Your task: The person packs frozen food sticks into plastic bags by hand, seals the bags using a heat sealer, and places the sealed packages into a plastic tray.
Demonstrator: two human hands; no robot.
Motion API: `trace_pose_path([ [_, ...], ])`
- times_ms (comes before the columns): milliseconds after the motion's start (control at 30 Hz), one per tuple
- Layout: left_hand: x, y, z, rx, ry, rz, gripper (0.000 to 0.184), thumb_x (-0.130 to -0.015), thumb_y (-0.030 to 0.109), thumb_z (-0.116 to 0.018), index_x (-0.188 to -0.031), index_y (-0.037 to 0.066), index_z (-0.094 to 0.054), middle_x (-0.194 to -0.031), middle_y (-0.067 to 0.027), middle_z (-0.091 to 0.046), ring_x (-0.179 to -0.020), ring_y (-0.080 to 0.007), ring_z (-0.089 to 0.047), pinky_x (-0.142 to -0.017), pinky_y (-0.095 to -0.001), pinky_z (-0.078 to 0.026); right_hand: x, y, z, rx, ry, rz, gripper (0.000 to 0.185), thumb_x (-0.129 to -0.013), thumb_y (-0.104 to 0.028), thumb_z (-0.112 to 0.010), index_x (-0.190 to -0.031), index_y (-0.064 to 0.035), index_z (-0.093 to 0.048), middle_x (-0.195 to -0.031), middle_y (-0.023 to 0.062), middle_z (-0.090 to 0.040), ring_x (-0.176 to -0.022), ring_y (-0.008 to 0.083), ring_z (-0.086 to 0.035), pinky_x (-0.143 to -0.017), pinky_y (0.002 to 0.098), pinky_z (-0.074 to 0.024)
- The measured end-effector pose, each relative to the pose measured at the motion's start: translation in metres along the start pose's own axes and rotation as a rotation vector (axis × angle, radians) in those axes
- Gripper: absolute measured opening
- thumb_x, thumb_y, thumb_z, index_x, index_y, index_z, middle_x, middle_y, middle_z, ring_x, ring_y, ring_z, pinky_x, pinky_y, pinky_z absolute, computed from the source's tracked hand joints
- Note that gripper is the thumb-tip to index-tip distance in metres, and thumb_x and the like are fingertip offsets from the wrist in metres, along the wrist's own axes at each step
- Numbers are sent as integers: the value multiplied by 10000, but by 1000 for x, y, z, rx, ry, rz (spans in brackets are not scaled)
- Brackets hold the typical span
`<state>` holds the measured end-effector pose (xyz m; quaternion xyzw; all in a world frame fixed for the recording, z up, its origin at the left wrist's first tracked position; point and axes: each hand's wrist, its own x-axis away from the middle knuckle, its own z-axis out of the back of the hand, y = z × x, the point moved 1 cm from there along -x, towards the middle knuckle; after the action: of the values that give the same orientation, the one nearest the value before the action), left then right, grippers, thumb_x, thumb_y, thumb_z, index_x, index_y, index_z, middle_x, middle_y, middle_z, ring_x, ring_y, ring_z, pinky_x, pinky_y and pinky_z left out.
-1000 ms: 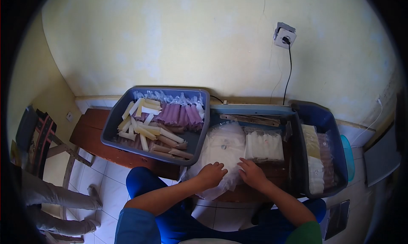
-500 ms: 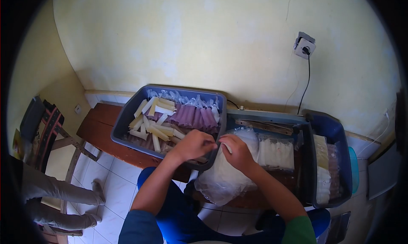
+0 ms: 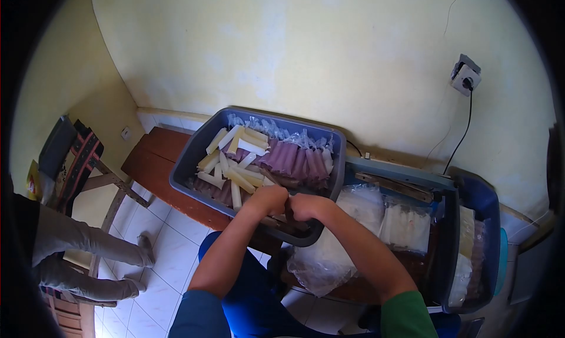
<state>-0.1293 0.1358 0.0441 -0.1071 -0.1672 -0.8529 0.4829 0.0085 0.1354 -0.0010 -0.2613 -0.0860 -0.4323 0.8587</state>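
Note:
My left hand (image 3: pixel 271 200) and my right hand (image 3: pixel 307 207) are close together over the near right part of the grey tub (image 3: pixel 196 139). A brownish stick-shaped packet (image 3: pixel 288 211) shows between them, and the fingers of both hands look closed round it. Loose white and yellowish sticks (image 3: pixel 240 176) lie in the left part of the tub. Purple wrapped packets (image 3: pixel 291 160) stand in a row behind my hands. Clear plastic bags (image 3: pixel 322 261) lie in a pile to the right, under my right forearm.
A flat pack of white sticks (image 3: pixel 406 227) lies right of the bags. Further right stands a blue tub (image 3: pixel 484 205) holding more packs. A wall socket (image 3: pixel 466 80) has a black cable plugged in. At the left, another person's legs (image 3: pixel 88 244) are beside a wooden chair (image 3: pixel 109 182).
Both hands have moved left from the plastic bags to the near right part of the grey tub, and now hold a brownish packet. The view has shifted left.

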Motion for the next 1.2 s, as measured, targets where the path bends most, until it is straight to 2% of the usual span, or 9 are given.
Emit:
trace_pose_path([
  [100, -2, 4, -4, -106, -99, 46, 268, -722, 167, -660, -958, 52, -717, -978, -164, -691, -930, -330, -669, -802, -441, -531, -10, -2, -6, 10, -102, 109, 302, -739, -138, -591, -1013, -48, -681, -971, 200, -678, -921, 360, -647, -799, 427, -512],
  [267, -15, 2, -23, -170, -188, 84, 290, -738, 189, -666, -997, 69, -714, -1044, -137, -690, -974, -301, -668, -818, -422, -536, 0, -8, 2, 24, -257, 36, 285, -717, -144, -621, -960, -14, -694, -985, 192, -684, -919, 333, -659, -789, 415, -514],
  [467, -24, 0, -25, -192, -237, 105, 273, -769, 185, -635, -1003, 69, -712, -1073, -142, -682, -998, -298, -662, -820, -424, -535, -5, 0, -7, 2, -62, 28, 205, -696, -105, -629, -860, -11, -709, -927, 208, -681, -875, 351, -663, -762, 415, -523],
  [700, -28, -9, -16, -64, 99, 123, 210, -773, 127, -578, -932, 59, -697, -975, -196, -679, -918, -352, -656, -793, -463, -518, 3, -7, 7, -20, 197, -20, 185, -753, -41, -616, -920, 12, -676, -956, 227, -671, -889, 367, -663, -783, 426, -538],
  [767, -29, -13, -15, 20, 198, 108, 169, -765, 119, -578, -881, 66, -689, -949, -203, -673, -879, -372, -647, -798, -476, -503, 3, -7, 7, -73, 425, -45, 246, -771, -35, -600, -1004, 46, -597, -927, 255, -659, -875, 388, -659, -772, 444, -539],
  [867, -28, -17, -7, 166, 465, 47, 205, -785, 81, -552, -932, 48, -691, -893, -212, -667, -847, -396, -635, -762, -461, -500, -4, 0, 3, -173, 637, -20, 341, -753, -22, -603, -1068, 12, -478, -905, 267, -621, -865, 434, -620, -756, 485, -511],
  [933, -29, -18, 1, 449, 659, 10, 280, -769, 73, -576, -1023, 63, -694, -847, -219, -666, -836, -362, -655, -767, -418, -514, -1, -4, 7, -237, 749, -23, 313, -758, -5, -591, -1046, 12, -469, -913, 263, -608, -875, 442, -608, -752, 493, -503],
  [1067, -25, -2, 22, 644, 735, 41, 281, -775, 47, -607, -1044, 47, -689, -789, -192, -668, -768, -328, -663, -726, -373, -522, 9, -11, 20, -415, 1093, 80, 236, -772, 24, -565, -977, 11, -449, -942, 255, -575, -875, 457, -580, -728, 509, -476],
  [1200, -27, 12, 29, 851, 897, -72, 273, -809, 46, -654, -1082, 38, -656, -751, -143, -669, -671, -224, -665, -632, -313, -519, 19, -7, 31, -422, 1257, 124, 263, -776, 30, -543, -1022, 0, -453, -900, 236, -550, -852, 434, -577, -723, 502, -471],
])
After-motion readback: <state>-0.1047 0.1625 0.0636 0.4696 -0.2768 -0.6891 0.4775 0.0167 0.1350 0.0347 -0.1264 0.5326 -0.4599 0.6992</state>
